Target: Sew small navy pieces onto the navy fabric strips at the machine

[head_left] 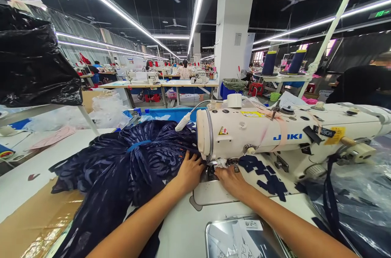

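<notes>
Tray (207, 237) nearest, L hand (191, 171) splayed on cloth (152, 160), R hand (230, 178) under mach. (238, 132), grip unclear.

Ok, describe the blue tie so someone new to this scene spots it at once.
Start at the big white sewing machine. Just to its left is a heap of navy patterned fabric. The blue tie crosses that heap where the folds gather, a narrow band brighter than the dark cloth around it.

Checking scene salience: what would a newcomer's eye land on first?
Likely the big white sewing machine at right, left hand and right hand by its needle end. Next, the navy fabric heap left of it, cinched by a blue tie; then the black bag, upper left.
</notes>
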`<state>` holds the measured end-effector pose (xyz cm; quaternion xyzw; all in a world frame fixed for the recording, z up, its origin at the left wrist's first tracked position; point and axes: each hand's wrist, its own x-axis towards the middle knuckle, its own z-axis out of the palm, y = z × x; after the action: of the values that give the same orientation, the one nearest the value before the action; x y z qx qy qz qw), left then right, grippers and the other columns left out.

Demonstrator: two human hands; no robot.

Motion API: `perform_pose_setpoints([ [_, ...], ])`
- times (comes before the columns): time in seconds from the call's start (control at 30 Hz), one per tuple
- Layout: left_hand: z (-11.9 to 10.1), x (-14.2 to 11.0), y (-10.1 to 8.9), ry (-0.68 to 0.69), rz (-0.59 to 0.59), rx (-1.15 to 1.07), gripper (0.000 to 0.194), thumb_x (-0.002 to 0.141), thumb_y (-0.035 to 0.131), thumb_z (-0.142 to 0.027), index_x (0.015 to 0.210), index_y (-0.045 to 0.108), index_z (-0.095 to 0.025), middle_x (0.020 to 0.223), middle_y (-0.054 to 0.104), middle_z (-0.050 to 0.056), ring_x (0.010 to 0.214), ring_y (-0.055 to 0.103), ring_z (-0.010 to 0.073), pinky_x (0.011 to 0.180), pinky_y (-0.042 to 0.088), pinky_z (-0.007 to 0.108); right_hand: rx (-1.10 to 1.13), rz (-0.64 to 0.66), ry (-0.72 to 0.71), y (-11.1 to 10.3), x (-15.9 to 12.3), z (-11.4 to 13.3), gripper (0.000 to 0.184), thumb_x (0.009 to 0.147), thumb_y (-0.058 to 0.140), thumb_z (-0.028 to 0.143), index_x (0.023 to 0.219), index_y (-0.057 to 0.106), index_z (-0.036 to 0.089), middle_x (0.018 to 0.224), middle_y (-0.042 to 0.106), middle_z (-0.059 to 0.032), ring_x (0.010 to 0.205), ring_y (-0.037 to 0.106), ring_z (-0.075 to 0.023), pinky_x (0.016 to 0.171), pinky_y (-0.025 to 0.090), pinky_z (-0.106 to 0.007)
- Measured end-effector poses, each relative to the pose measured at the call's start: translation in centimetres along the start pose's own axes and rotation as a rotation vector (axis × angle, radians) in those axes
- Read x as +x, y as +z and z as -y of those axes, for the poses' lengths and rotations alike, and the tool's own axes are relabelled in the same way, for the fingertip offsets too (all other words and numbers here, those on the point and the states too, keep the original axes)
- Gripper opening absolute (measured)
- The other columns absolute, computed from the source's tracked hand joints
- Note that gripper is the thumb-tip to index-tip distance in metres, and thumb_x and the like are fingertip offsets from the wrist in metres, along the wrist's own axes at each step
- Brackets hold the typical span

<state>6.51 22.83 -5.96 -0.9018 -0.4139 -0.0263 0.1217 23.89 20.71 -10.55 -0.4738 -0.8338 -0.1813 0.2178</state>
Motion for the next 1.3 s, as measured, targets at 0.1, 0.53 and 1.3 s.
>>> perform_pose_setpoints([
  [0.1,0.1,0.3,0.0,0.003,0.011,-0.023,0.028,0.08,0.046,-0.01,0.101,0.064,-0.014,0.106,0.063,0.012,0.106,0.05,0.0304,0.099,0.023,0.058,-0.031,-0.027,0.025,0.1,-0.1,0.1,0.018,0.082,0.049,0.01,0.079,0.065,0.018,0.064,0.062,-0.0071,0.072,0.061,-0.0236,0.069,0.049,-0.034],
  [0.53,0.1,0.2,0.9,-0.01,-0.063,-0.034,0.024,0.081,0.046,-0.013,0.099,0.062,-0.014,0.105,0.063,0.011,0.109,0.048,0.0276,0.101,0.024,0.053,-0.074,-0.187,-0.065,1.7,-0.1,-0.3,0.028,0.086,0.04,0.011,0.075,0.065,0.019,0.065,0.064,-0.0065,0.063,0.06,-0.0214,0.057,0.049,-0.031],
  [1.3,-2.1,-0.7,-0.1,-0.161,-0.069,0.081,0.018,0.082,0.049,-0.017,0.089,0.065,-0.012,0.089,0.064,0.01,0.094,0.054,0.0234,0.084,0.039,0.036,0.003,-0.13,-0.039,0.8,-0.1,-0.9,0.027,0.074,0.045,-0.001,0.081,0.066,0.015,0.078,0.065,-0.0091,0.077,0.06,-0.0206,0.071,0.046,-0.029],
])
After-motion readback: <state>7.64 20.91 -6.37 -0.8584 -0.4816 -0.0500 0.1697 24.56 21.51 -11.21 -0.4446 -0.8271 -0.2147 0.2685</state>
